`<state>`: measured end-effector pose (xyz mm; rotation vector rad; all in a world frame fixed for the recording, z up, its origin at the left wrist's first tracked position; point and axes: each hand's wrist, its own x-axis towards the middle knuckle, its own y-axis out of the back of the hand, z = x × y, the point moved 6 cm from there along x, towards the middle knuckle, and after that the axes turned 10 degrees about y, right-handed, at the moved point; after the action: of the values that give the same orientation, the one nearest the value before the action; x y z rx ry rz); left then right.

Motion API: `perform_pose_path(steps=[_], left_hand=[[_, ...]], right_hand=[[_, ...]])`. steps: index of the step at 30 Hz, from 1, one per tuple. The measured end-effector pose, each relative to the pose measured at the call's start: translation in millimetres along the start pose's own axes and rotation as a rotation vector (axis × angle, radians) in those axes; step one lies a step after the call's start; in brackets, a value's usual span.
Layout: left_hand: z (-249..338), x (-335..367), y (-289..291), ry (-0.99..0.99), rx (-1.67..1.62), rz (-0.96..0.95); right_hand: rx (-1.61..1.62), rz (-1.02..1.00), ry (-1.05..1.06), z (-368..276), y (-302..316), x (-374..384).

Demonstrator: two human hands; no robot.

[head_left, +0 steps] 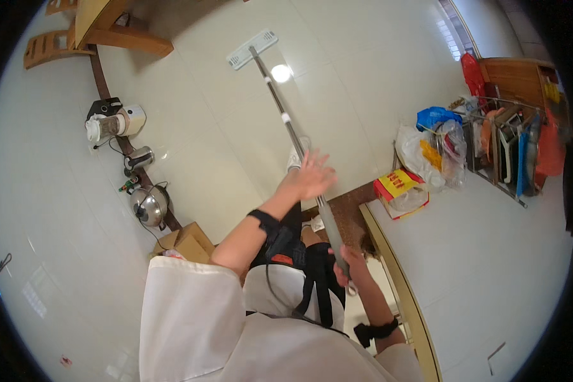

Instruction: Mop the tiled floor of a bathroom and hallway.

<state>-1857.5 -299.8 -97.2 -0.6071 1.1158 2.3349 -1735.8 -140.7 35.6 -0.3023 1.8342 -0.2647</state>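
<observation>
A flat mop (pixel 275 95) reaches away from me across the pale tiled floor, its white rectangular head (pixel 261 43) lying on the tiles at the far end. Near the grey grip's lower end, by the hanging loop, my right hand (pixel 355 267) is closed around the handle. My left hand (pixel 312 178) is over the metal pole farther up, with fingers spread apart and not wrapped round it. Whether its palm touches the pole I cannot tell. Part of the pole is hidden behind that hand.
Along the left wall stand a blender (pixel 118 123), a kettle (pixel 140 159), a round metal pot (pixel 151 205) and a cardboard box (pixel 188 243). Wooden furniture legs (pixel 134 41) are at the far left. To the right are a loaded rack (pixel 503 146), plastic bags (pixel 442 149) and a red-yellow box (pixel 401 194).
</observation>
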Motion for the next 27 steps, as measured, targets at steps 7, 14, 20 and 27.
perform_pose_path(steps=[7, 14, 20, 27], left_hand=[[-75, 83, 104, 0.297, 0.044, 0.155], [-76, 57, 74, 0.364, 0.127, -0.011], [-18, 2, -21, 0.185, 0.235, -0.114], [139, -169, -179, -0.248, 0.011, -0.558]], right_hand=[[0.061, -0.074, -0.005, -106, -73, 114], [0.110, -0.098, -0.012, -61, -74, 133], [0.099, -0.023, 0.009, 15, -14, 59], [0.288, 0.158, -0.134, 178, 84, -151]])
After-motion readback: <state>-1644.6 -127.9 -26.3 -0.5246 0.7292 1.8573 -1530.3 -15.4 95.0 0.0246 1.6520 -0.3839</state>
